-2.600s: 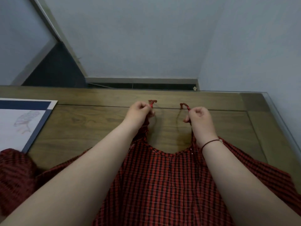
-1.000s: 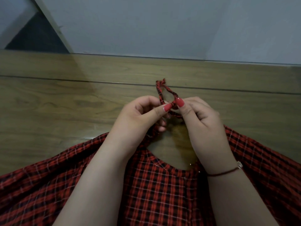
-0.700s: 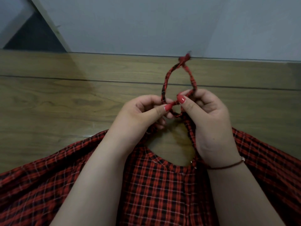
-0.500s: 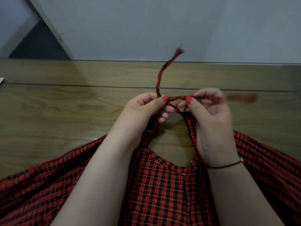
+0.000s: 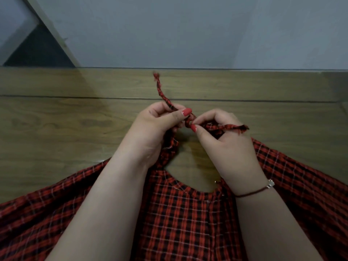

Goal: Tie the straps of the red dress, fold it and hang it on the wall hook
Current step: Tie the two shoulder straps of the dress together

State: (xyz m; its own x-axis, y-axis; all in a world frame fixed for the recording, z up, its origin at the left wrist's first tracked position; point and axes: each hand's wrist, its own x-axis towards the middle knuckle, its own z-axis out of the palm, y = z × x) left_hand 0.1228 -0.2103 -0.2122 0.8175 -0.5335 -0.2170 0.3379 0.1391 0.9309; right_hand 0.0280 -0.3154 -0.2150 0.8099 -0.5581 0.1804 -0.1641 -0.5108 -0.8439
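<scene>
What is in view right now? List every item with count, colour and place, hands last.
dress: one, red and black check, spread on the near part of the table under both forearms
straps: two, same red check, crossed between the hands; one end points up and away, the other sticks out to the right
table: one, brown wood grain with a glossy top, runs to the wall
wall: grey, behind the table
bracelet: one, thin dark red cord with a small pale charm, on the right wrist
hands: two, bare, red nails; left hand and right hand each pinch a strap where they cross
</scene>
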